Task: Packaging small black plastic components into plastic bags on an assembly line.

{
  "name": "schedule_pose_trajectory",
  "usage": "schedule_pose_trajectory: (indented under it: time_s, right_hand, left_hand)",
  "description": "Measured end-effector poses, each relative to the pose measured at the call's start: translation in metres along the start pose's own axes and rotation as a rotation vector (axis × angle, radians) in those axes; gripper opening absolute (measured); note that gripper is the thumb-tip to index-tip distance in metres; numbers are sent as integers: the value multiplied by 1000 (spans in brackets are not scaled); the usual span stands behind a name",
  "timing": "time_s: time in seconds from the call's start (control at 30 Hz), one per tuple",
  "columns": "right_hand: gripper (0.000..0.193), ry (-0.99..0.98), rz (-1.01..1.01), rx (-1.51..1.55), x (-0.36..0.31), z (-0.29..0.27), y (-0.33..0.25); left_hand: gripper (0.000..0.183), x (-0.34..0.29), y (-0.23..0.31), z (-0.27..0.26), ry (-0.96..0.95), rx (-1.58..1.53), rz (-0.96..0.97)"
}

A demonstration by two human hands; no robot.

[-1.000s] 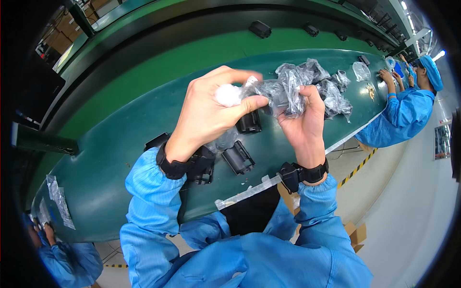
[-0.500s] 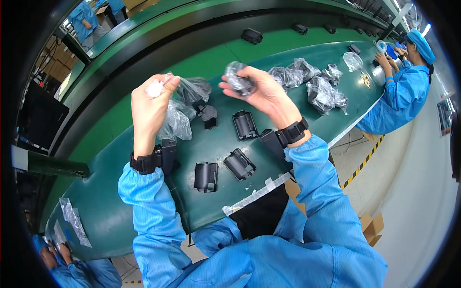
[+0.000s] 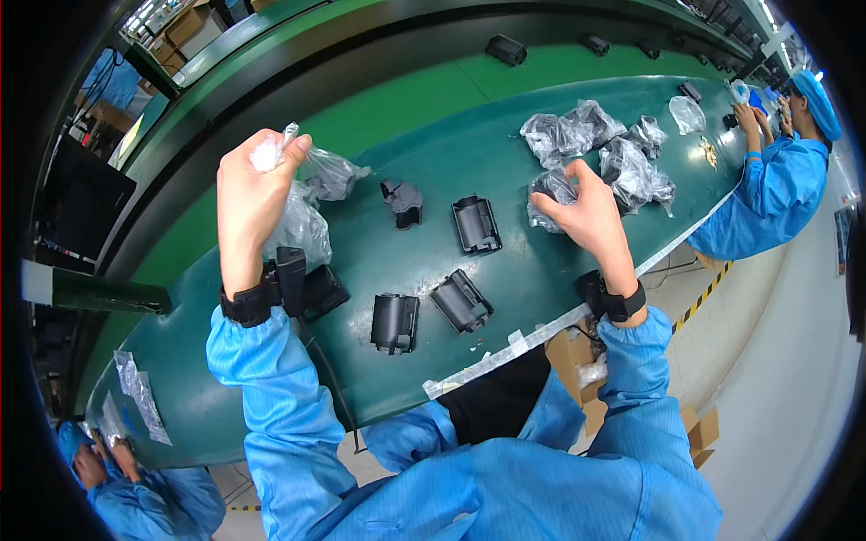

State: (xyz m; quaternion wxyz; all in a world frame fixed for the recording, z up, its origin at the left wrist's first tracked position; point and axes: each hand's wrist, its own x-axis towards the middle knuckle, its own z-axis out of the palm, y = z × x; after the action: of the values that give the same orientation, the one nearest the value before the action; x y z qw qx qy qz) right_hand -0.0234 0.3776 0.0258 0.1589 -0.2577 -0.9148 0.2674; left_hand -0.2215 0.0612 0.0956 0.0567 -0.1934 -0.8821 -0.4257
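We've left hand (image 3: 245, 194) clamped on plastic (image 3: 266, 155), right hand (image 3: 591, 215) fingers apart at bag (image 3: 553, 185), whose loose folds might snag them.

A light blue smock (image 3: 550, 487) of finely striped cloth covers the torso, its creased sleeves (image 3: 271, 406) gathered at the cuffs. Behind the left hand (image 3: 253, 185) and right hand (image 3: 591, 215) sit black wrist straps (image 3: 245, 308), each carrying a boxy black module (image 3: 290, 281). A thin dark cable (image 3: 329, 365) runs beside the left sleeve. Black cloth (image 3: 496, 397) shows at the lap.
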Motion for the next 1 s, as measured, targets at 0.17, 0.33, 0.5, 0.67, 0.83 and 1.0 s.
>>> schedule_pose_trajectory:
  time_s: [0.17,0.33,0.5,0.67,0.83,1.0]
  right_hand:
    - [41,144,-148,-218,-13,0,-13]
    - [39,73,-535,322,-14,-7,-74]
    - [52,-434,-387,708,27,13,-137]
    - [42,-1123,-166,1167,63,48,-176]
    - [26,-858,-74,1057,74,61,-182]
    - [23,-760,-160,682,77,84,-187]
  left_hand:
    - [29,9,-20,10,70,35,58]
    - [28,2,-2,0,75,-543,-12]
    - [29,-3,13,-2,-129,-789,64]
    - [29,7,-8,-4,-17,-742,85]
    - [22,11,-35,-30,-7,-364,110]
    - [16,6,-26,-49,21,-172,-80]
